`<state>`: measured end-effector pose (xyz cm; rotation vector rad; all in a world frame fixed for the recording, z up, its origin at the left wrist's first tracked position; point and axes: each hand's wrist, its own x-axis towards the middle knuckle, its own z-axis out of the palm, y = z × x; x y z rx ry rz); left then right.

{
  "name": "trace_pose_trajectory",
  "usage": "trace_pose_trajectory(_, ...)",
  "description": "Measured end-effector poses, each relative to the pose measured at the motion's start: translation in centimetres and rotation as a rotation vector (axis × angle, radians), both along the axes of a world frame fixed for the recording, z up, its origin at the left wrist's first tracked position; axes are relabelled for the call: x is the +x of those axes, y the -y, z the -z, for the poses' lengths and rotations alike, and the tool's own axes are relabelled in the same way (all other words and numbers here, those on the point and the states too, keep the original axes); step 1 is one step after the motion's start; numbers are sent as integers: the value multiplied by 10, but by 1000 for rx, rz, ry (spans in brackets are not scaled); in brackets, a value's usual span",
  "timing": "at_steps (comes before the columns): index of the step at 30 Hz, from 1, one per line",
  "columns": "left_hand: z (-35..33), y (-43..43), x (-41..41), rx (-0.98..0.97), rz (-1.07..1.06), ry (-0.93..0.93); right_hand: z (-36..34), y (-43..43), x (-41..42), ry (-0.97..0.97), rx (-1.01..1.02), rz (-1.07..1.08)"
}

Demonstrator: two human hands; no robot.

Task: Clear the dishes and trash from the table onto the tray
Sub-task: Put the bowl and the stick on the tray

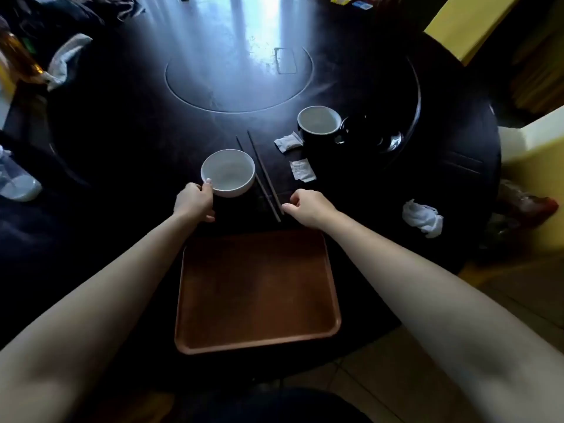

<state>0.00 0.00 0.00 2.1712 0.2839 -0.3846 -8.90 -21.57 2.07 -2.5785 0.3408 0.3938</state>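
Note:
A white bowl [228, 173] stands on the dark round table [122, 132]; my left hand [194, 200] grips its near-left rim, thumb over the edge. Two dark chopsticks [263, 175] lie just right of the bowl, and my right hand [305, 207] pinches their near ends. A brown tray [258, 291] sits bare at the table's near edge, below both hands. Farther right stand a dark mug with a white inside [319, 125] and a dark glossy dish [378, 134]. Two small white wrappers [287, 142] [302, 170] and a crumpled white napkin [422, 218] lie on the table.
A round inset plate [238, 77] marks the table's middle. A white cloth [65, 61] and an amber bottle [18, 59] are at the far left, a clear plastic bottle [16, 178] at the left edge. Yellow seats [531, 166] stand on the right.

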Motion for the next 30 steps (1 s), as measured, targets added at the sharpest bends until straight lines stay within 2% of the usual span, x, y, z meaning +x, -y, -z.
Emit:
trace_pose_trajectory(6,0,8,28,4,-8,17,15,-32,40,30,-124,4)
trace_pose_trajectory(13,14,10,42,-105,-17,-56,31,-51,66,101,-233,14)
trace_pose_trajectory(24,22,11,50,-113,-44,-89,27,-55,81,-37,-188,170)
trace_pose_trajectory(30,23,10,50,-107,-19,-74,19,-49,70,-35,-52,262)
